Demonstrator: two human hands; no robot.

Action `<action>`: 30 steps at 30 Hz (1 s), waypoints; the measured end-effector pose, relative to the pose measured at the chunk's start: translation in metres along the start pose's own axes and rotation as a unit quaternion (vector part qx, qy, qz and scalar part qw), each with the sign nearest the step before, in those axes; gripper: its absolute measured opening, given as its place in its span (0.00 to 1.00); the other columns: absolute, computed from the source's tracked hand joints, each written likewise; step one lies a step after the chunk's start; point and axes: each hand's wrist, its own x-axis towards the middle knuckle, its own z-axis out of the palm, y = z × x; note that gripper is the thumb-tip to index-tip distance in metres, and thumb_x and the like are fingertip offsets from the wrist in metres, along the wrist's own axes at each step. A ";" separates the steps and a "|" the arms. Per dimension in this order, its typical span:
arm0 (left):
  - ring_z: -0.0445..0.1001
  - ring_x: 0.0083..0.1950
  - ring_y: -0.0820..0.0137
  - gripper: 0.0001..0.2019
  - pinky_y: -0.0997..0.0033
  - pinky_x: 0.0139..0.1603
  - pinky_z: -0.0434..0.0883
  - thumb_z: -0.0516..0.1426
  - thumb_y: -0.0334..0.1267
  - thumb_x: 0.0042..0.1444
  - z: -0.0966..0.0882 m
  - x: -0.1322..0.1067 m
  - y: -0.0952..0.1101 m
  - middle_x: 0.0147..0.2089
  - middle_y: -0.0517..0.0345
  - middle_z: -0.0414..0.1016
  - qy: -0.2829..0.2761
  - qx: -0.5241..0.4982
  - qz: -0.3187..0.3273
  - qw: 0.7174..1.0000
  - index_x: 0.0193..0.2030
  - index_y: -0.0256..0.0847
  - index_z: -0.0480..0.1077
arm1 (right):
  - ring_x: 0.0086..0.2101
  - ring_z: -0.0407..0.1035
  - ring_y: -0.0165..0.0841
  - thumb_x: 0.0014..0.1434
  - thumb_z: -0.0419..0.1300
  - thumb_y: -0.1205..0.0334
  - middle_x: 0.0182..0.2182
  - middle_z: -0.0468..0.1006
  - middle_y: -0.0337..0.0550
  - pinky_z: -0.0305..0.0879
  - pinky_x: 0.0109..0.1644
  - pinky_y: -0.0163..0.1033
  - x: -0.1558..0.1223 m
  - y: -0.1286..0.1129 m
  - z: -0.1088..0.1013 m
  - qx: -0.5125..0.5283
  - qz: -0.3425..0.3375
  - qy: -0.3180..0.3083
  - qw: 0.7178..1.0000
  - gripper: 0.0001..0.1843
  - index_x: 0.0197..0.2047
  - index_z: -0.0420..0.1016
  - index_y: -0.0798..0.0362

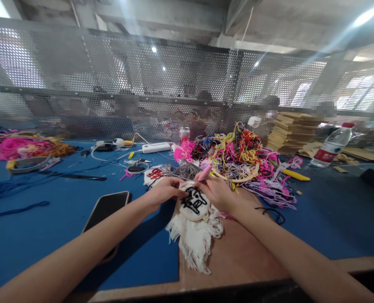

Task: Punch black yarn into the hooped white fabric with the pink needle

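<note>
Low in the middle, a small embroidery hoop (194,218) holds white cloth (196,242) stitched with a black design (197,205). The cloth's frayed edges hang over the near side of the table. My left hand (168,191) grips the hoop's far left rim, with fingers over the cloth. A pink pen-like tool (205,172), probably a punch needle, is in my right hand (218,191), which rests against the hoop's right side. The tool's tip is hidden. Just behind my left hand lies another white piece with red stitching (155,175).
A tangled heap of coloured yarn (237,155) lies beyond my hands, with a larger hoop (253,174) in it. A phone (109,206) lies left. Farther back are a can (184,134), a power strip (156,147), a bottle (332,145) and stacked brown packets (289,132) before a perforated metal screen (174,80).
</note>
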 end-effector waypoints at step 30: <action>0.68 0.27 0.73 0.15 0.74 0.31 0.64 0.64 0.32 0.34 -0.003 0.002 -0.004 0.25 0.61 0.72 -0.067 -0.007 -0.006 0.998 0.34 0.36 0.73 | 0.35 0.69 0.35 0.62 0.43 0.59 0.33 0.75 0.46 0.59 0.37 0.36 -0.001 -0.004 -0.004 -0.012 0.026 -0.020 0.999 0.13 0.41 0.66 0.55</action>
